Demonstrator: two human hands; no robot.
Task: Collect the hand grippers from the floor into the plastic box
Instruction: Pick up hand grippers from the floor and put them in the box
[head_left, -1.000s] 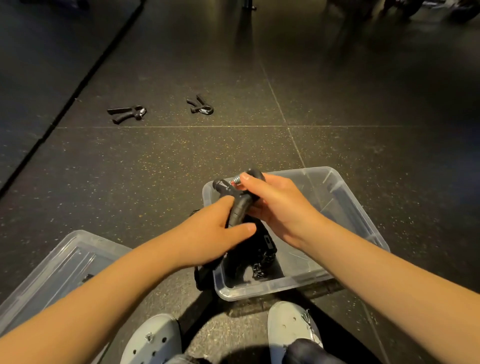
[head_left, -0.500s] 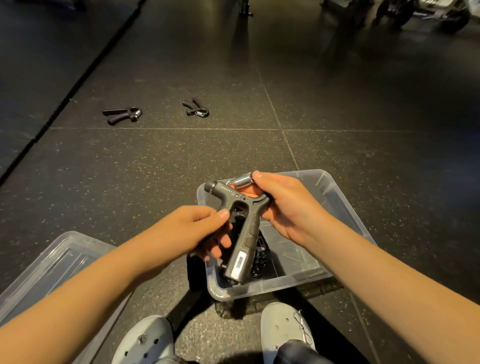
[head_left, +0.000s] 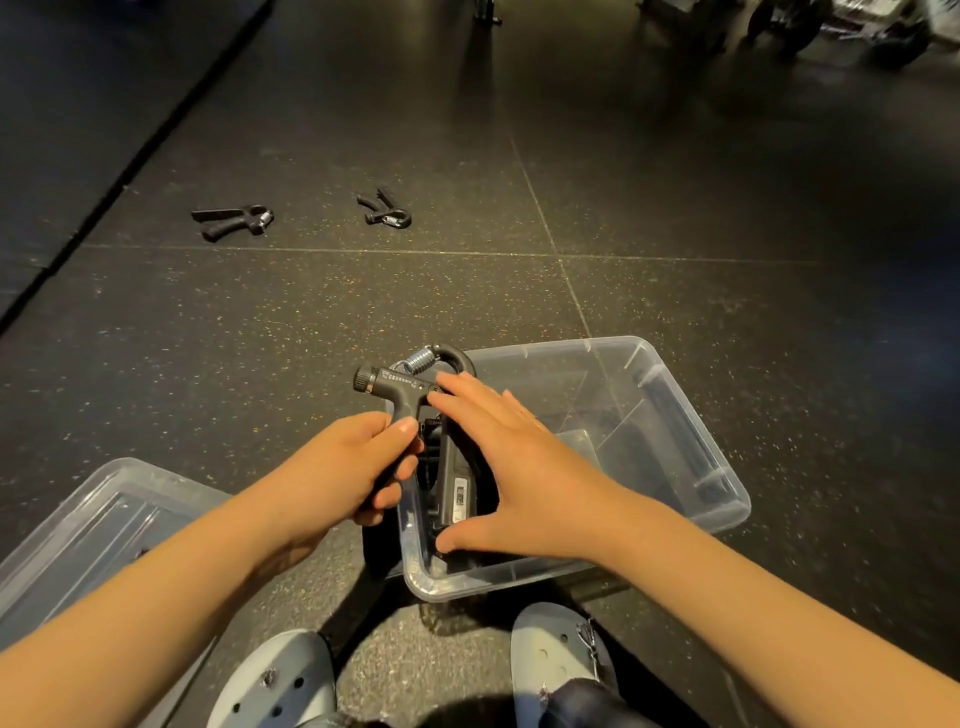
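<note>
A dark grey hand gripper (head_left: 400, 387) with a steel spring at its top hangs over the near left corner of the clear plastic box (head_left: 675, 384). My left hand (head_left: 337, 467) grips its left handle. The fingers of my right hand (head_left: 519, 467) lie spread and straight across the other handle, with the thumb stretched out below it. Dark items lie in the box under the hands, mostly hidden. Two more black hand grippers rest on the floor further away, one at the left (head_left: 234, 221) and one nearer the middle (head_left: 385, 212).
A clear plastic lid (head_left: 93, 525) lies on the floor at the near left. My two grey clogs (head_left: 280, 680) (head_left: 561, 654) stand just in front of the box. The floor is dark speckled rubber tile. Equipment stands far off at the top right.
My right hand has left the spring end of the gripper and now lies flat over its handle. My left hand has closed round the other handle.
</note>
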